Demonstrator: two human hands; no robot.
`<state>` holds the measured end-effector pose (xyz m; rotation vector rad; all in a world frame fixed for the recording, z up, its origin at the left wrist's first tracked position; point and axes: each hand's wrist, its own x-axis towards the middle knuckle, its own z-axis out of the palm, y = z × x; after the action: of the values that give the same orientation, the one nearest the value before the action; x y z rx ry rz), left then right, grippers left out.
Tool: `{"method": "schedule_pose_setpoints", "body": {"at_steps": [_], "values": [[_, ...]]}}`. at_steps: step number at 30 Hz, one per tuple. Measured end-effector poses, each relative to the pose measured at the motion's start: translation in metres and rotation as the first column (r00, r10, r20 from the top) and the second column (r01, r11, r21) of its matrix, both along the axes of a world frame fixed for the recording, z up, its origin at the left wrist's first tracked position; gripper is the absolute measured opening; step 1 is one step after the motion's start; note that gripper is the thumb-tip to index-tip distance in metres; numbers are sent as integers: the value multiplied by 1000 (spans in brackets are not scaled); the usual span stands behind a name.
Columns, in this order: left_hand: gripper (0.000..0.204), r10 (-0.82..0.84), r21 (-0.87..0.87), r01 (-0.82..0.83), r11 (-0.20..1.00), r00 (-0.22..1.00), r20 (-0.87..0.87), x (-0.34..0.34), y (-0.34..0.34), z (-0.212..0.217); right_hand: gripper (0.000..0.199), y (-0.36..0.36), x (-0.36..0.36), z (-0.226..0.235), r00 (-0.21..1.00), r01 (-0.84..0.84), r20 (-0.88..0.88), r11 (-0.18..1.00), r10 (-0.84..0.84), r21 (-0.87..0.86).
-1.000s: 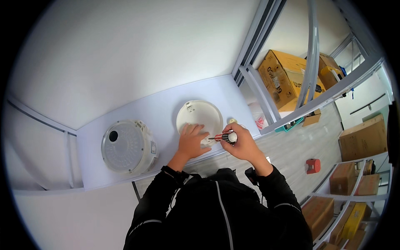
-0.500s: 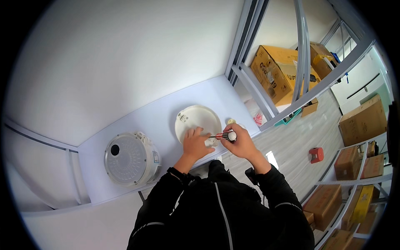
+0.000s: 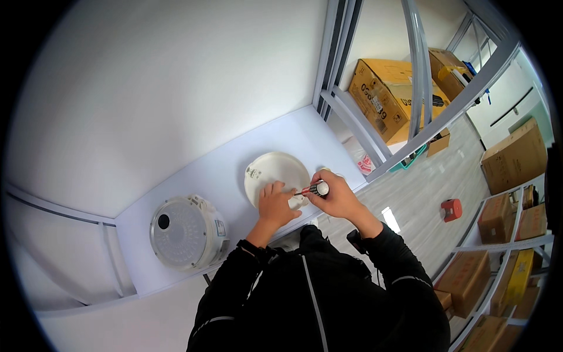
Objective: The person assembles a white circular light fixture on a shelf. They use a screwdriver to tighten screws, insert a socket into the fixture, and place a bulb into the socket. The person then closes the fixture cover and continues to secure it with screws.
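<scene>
Left hand (image 3: pixel 275 205) flat, fingers spread, pressing on round white disc (image 3: pixel 275 176) near right end of pale tabletop (image 3: pixel 193 176). Right hand (image 3: pixel 335 198) curled around screwdriver (image 3: pixel 312 189), tip at disc's near edge. Small label patch (image 3: pixel 253 172) on disc's left rim. Round ribbed white housing (image 3: pixel 183 232) with dark hole well apart at left. Yellow-brown cardboard box (image 3: pixel 384 97) beyond grey frame; small red object (image 3: pixel 451 209) on floor.

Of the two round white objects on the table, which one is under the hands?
The smooth white disc at the right: the left hand rests on it. The ribbed dome with a dark hole sits apart, untouched.
</scene>
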<state>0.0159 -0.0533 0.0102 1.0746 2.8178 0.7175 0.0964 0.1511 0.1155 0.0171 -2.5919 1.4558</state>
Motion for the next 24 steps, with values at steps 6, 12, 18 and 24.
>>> {"method": "schedule_pose_setpoints", "body": {"at_steps": [6, 12, 18, 24], "values": [[65, -7, -15, 6, 1000, 1000, -13, 1, 4, -1, 34, 2, -5, 5, 994, 38, -112, 973, -13, 227], [67, -29, -32, 28, 999, 999, -31, 3, 3, -3, 48, -6, -8, 12, 979, 195, -66, 778, -195, 598], [68, -46, -20, 45, 999, 997, -57, 3, 3, -2, 35, -7, 1, 19, 968, 13, -202, 780, 146, 626], [64, -47, -34, 45, 998, 997, -57, 6, 2, 7, 34, -19, 7, 31, 993, -37, 107, 709, -55, 704]]}}
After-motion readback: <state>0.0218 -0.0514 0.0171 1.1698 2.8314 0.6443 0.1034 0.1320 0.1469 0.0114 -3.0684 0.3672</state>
